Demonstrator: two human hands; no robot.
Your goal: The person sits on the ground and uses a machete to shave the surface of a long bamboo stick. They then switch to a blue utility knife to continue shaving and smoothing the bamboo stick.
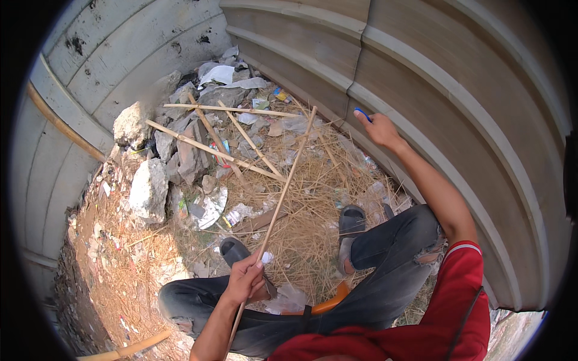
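My left hand (pixel 244 279) is closed around the lower part of a long, thin cane stick (pixel 288 182), low in front of me. From there the stick slants up and to the right, its far end over the straw. Held out to the right, close to the metal wall, my right hand (pixel 381 129) grips a small blue tool (pixel 362 114); only part of it shows, and I cannot make out its kind. Beyond the held stick, several more cane sticks (pixel 211 148) lie crossed on the ground.
A corrugated metal wall (pixel 433 90) curves along the right. Pale panels (pixel 138 48) stand at the left, with rough stones (pixel 148 189) before them. Straw (pixel 313 204) and litter cover the ground. Something orange (pixel 328 301) shows between my legs; a yellowish pole (pixel 129 349) lies lower left.
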